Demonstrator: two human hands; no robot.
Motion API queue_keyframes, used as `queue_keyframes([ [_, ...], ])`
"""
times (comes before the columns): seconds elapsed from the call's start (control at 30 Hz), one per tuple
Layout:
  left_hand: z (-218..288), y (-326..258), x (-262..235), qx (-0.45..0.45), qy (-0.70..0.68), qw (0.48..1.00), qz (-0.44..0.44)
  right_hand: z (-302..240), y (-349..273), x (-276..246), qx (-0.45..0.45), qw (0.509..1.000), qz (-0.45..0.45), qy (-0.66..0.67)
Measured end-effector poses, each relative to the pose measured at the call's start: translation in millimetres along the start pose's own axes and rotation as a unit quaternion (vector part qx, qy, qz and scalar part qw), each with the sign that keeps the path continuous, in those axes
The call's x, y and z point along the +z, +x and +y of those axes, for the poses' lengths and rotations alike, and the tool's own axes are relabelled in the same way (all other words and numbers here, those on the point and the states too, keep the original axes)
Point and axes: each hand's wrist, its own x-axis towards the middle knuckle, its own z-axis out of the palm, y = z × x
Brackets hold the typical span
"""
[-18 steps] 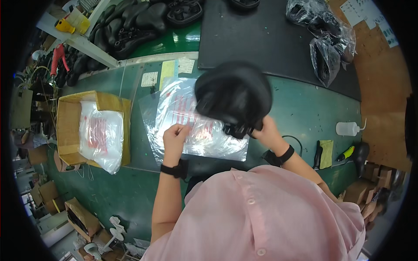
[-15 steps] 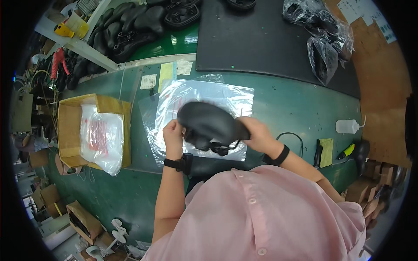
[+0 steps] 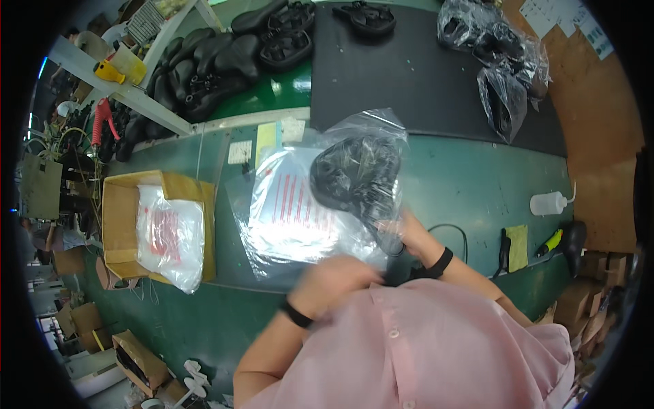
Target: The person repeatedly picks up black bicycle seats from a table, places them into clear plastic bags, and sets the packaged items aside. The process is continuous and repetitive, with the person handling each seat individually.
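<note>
A black bicycle saddle (image 3: 340, 174) lies inside a clear plastic bag (image 3: 383, 123), its wide end pointing away from me and its narrow nose toward me. My right hand (image 3: 410, 233) is closed around the nose end, with the film between. Close to my body, my left hand (image 3: 334, 278) is smeared by motion near the lower end of the bag; its fingers cannot be made out. Beneath and to the left of the saddle, a pile of flat clear bags (image 3: 283, 204) with red print rests on the green table.
An open cardboard box (image 3: 119, 225) holding more bags stands at the left. Behind are several bare saddles (image 3: 235, 58) and a black mat (image 3: 422, 82) with bagged saddles (image 3: 501, 102). At right are a white squeeze bottle (image 3: 548, 203) and a yellow-green cloth (image 3: 518, 249).
The saddle, bare before, is now inside a clear bag and farther right. My left hand has left the saddle's side and come down toward my body.
</note>
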Motion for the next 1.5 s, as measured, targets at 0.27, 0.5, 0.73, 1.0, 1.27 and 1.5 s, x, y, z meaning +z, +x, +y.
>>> queue_keyframes([
  [0.27, 3.1, 54.3, 1.5, -0.019, -0.168, 0.986, -0.007, -77.0, 24.2, -105.1, -0.108, 0.98, 0.163, 0.041],
  [0.5, -119.1, -60.2, 20.1, -0.284, -0.03, 0.949, 0.131, -206.8, 188.8, -53.2, -0.286, 0.922, 0.053, 0.256],
  [0.73, -161.9, -75.4, 31.1, -0.362, -0.165, 0.908, 0.128, -137.9, 441.4, 145.0, 0.065, 0.995, -0.06, -0.055],
  [1.0, -170.8, -83.3, 19.3, -0.369, -0.252, 0.888, 0.104, -124.1, 491.2, 195.3, 0.042, 0.974, -0.16, 0.157],
  [1.27, -124.8, -21.5, -143.2, -0.311, 0.204, 0.891, 0.258, -112.0, 280.6, 135.8, -0.054, 0.954, -0.273, 0.111],
  [1.5, -73.3, 78.3, -165.8, -0.235, 0.383, 0.859, 0.246, -93.9, 83.8, 77.5, -0.007, 0.978, -0.208, -0.009],
])
